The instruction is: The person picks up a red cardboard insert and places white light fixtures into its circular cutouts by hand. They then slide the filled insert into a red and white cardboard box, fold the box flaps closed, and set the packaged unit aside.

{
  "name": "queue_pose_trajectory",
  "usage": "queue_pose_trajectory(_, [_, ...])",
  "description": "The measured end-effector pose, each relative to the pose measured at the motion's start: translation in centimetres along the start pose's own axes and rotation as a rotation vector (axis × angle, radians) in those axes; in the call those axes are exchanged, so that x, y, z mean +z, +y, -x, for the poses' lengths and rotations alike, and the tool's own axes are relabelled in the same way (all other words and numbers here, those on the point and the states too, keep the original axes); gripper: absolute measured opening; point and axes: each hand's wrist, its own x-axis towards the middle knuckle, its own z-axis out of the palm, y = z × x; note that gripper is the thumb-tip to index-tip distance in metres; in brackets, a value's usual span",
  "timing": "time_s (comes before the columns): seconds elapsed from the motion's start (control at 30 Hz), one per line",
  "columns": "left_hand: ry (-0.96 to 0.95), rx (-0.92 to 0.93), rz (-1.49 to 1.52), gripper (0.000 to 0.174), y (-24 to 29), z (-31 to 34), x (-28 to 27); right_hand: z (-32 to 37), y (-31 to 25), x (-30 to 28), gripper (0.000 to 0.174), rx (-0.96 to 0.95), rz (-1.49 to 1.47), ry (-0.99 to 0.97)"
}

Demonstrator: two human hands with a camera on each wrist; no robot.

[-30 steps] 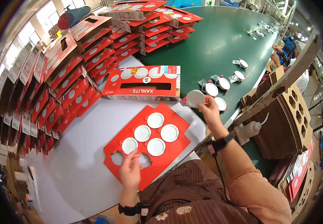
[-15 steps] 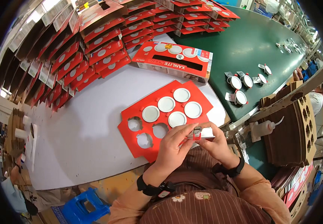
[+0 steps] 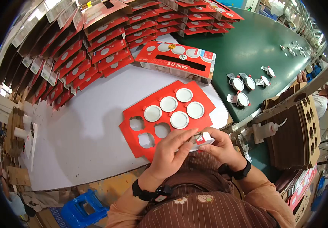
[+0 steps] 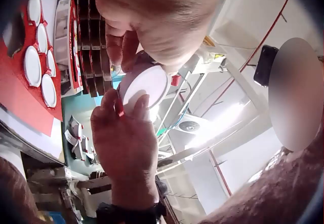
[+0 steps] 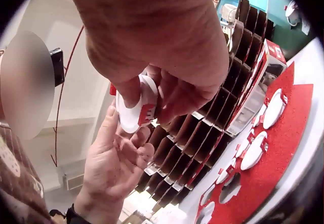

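Both hands meet in front of the apron, on a round white downlight (image 3: 205, 141) with red clips. The left hand (image 3: 168, 150) pinches one side of it, thumb and fingers by the clip and a small silvery part. On the opposite side the right hand (image 3: 223, 147) grips the rim, its thumb lying on the white face (image 4: 147, 87) in the left wrist view. A red clip (image 5: 147, 112) sticks out from the downlight in the right wrist view. Just beyond the hands lies a red card insert (image 3: 130, 140) carrying several white downlights (image 3: 179, 120) and three vacant round holes.
A red XANLITE box (image 3: 175, 60) lies behind the insert on the white tabletop (image 3: 84, 152). Stacked red cartons (image 3: 107, 51) rise at the back left. More downlights (image 3: 243, 99) sit on the green table (image 3: 224, 53). A white squeeze bottle (image 3: 266, 130) and brown cardboard inserts (image 3: 291, 140) stand at the right.
The right hand has brought the downlight from the right of the insert to the left hand, which has left the insert's near edge. Over the last half second the downlight has tilted between the fingers.
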Motion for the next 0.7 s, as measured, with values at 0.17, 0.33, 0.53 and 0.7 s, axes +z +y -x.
queue_pose_trajectory(0.17, [-0.202, -0.783, 0.568, 0.046, 0.6, -0.5, -0.9, -0.5, -0.3, -0.5, 0.029, -0.239, 0.422, -0.075])
queue_pose_trajectory(0.33, [-0.025, -0.769, 0.844, 0.017, -0.4, 0.1, -1.1, -0.7, -1.0, -0.3, 0.03, -0.245, 0.501, -0.132])
queue_pose_trajectory(0.53, [0.054, -0.851, 0.751, 0.009, -0.5, 0.2, -0.6, -0.5, -0.5, -0.2, 0.029, -0.162, 0.431, -0.144])
queue_pose_trajectory(0.7, [0.054, -0.618, 0.358, 0.02, -0.5, 0.6, -1.1, -0.2, 0.6, -0.7, 0.029, -0.053, 0.297, -0.188])
